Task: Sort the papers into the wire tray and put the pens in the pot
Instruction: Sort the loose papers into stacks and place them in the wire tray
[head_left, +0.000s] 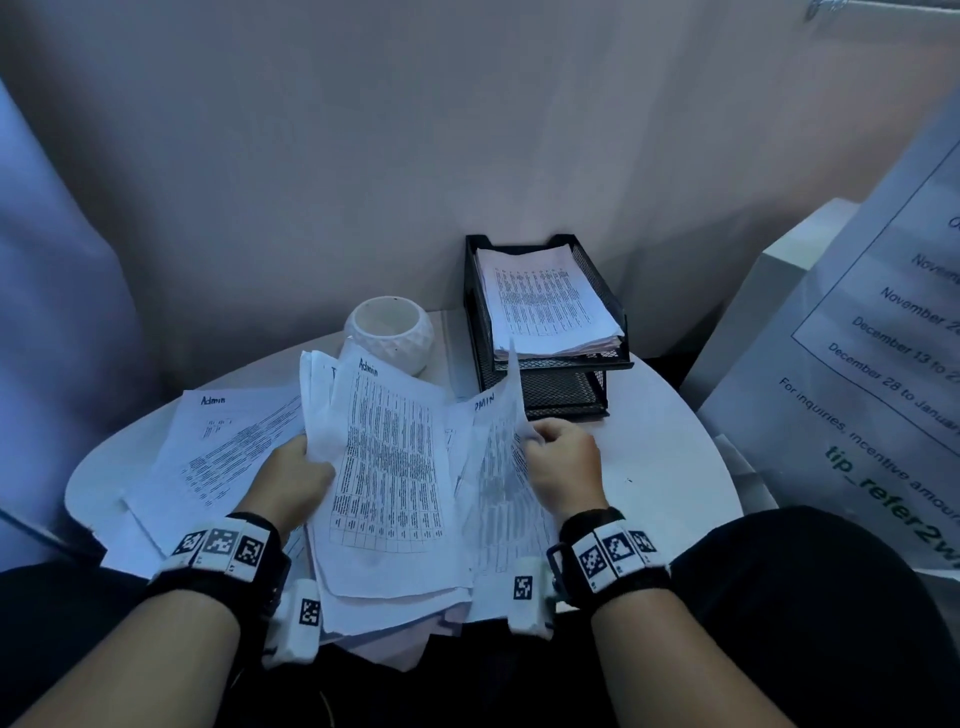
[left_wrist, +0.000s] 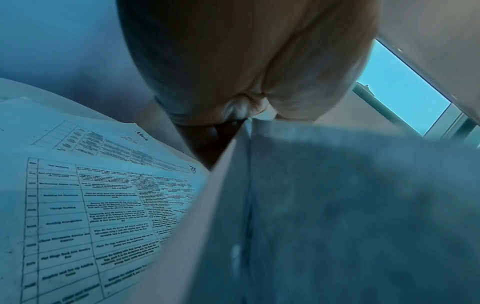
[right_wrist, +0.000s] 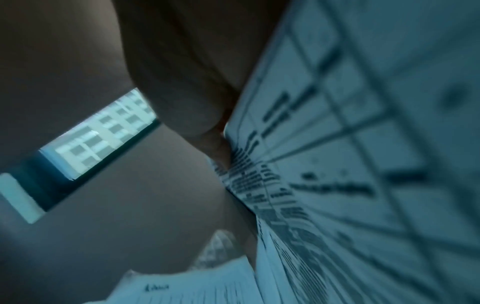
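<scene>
Two hands grip printed sheets: left hand one bundle, right hand another sheet; fingertips hidden.

Blurred printed sheet beside palm; window behind

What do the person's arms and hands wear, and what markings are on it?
Both forearms are bare, no sleeves. Each wrist carries a black strap with white square tiles printed with black-and-white coded markers. A small white block with one more such marker hangs on the inner side of each wrist. The hands wear no gloves.
</scene>
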